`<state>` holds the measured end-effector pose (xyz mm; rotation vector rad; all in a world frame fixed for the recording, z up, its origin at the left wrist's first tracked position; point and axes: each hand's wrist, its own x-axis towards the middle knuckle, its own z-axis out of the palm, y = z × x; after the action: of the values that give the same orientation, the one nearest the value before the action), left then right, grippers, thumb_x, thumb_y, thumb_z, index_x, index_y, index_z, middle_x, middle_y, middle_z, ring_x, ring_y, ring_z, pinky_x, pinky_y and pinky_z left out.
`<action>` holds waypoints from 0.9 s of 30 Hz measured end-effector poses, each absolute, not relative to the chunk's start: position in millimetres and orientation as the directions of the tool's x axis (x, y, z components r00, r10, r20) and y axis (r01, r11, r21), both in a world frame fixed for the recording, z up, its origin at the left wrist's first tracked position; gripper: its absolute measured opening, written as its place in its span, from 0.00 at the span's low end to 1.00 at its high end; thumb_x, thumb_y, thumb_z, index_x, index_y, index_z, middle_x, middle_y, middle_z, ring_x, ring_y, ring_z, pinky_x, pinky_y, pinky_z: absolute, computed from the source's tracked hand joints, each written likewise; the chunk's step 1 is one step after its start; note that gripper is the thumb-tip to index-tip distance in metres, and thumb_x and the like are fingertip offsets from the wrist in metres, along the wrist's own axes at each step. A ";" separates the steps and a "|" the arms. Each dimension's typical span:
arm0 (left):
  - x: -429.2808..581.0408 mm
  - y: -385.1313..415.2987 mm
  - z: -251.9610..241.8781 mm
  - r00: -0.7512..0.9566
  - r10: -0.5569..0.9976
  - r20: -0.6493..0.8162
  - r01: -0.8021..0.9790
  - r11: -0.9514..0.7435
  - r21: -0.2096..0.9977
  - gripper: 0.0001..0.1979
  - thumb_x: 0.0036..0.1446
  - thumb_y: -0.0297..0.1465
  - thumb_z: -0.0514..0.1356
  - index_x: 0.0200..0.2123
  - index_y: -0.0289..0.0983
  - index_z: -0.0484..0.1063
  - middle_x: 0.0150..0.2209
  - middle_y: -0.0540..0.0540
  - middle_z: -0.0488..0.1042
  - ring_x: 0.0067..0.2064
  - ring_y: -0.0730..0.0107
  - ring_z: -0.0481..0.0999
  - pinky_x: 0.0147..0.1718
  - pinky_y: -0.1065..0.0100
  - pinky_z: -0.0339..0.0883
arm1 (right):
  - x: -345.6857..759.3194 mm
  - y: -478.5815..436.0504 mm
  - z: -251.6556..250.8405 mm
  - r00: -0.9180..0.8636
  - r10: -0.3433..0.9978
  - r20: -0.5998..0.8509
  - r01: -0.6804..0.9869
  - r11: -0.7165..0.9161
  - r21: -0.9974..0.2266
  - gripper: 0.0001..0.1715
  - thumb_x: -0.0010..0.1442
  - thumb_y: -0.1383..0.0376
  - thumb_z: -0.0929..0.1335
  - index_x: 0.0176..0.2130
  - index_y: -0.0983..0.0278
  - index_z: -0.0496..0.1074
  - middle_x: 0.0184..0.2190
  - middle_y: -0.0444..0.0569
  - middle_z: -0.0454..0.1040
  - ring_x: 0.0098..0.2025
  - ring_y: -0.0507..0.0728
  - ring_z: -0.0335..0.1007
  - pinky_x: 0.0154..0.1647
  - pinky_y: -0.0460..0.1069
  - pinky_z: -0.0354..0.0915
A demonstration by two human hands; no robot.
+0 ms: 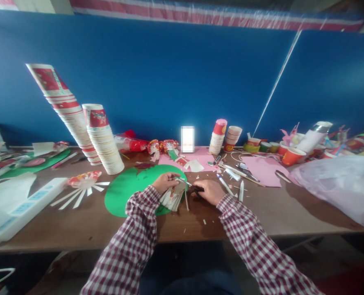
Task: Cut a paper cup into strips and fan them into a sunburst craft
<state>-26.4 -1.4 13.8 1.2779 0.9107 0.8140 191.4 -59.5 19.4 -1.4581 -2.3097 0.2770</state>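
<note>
Nearest, along the bottom of the frame, two checked sleeves (133,233) reach in over the front edge of the worktop (77,235), where a few white paper scraps (204,222) lie just right of centre. Beyond them, at the centre, is the paper cup (172,198), its wall slit into narrow strips that hang toward the viewer, one standing apart on the right. For clean snipping, it would help to turn the cup rather than the wrist, keep the cuts evenly spaced, stop each at the same depth, and keep the fingertips out of the blades' line.

The left hand (164,182) is closed, pinching the cup at its upper left, the fingertips close to the blades. The right hand (212,192) is curled around the dark handles of the scissors (197,189), whose blades point left across the cup; how far apart they stand I cannot tell.

Under the cup and to its left lies a green sheet (120,194); left of that, a splayed cut cup (86,180). Pens (225,184) lie right of the right hand. Farther back, tall cup stacks (108,151) lean at left before the blue wall (182,73).
</note>
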 end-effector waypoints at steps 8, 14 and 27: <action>-26.0 -4.7 12.2 0.331 0.938 -0.105 -0.067 0.134 0.989 0.16 0.35 0.33 0.67 0.30 0.32 0.73 0.24 0.48 0.74 0.25 0.71 0.71 0.28 0.69 0.63 | 188.9 -52.6 11.2 -0.076 0.854 0.514 0.856 0.320 -0.406 0.20 0.51 0.60 0.68 0.44 0.63 0.69 0.39 0.52 0.73 0.42 0.59 0.68 0.44 0.51 0.60; -25.2 -7.4 11.9 0.265 0.959 -0.099 -0.303 0.180 0.936 0.15 0.34 0.33 0.67 0.26 0.33 0.68 0.23 0.48 0.74 0.25 0.70 0.72 0.27 0.68 0.64 | 192.3 -48.9 5.9 0.046 0.893 0.447 0.807 0.230 -0.543 0.17 0.53 0.60 0.66 0.43 0.62 0.68 0.31 0.47 0.75 0.33 0.55 0.71 0.33 0.47 0.62; -22.7 -9.3 17.0 0.387 0.918 -0.088 -0.297 0.215 0.931 0.14 0.35 0.30 0.67 0.27 0.33 0.67 0.21 0.50 0.73 0.20 0.74 0.70 0.22 0.72 0.62 | 183.1 -56.6 18.9 -0.347 0.904 0.249 0.326 0.365 -0.872 0.24 0.52 0.57 0.68 0.47 0.66 0.68 0.36 0.50 0.74 0.36 0.56 0.70 0.36 0.49 0.66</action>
<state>-22.7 -9.3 17.0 1.0070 0.7655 0.9669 183.1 -56.6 18.9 -1.0719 -1.8597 0.9529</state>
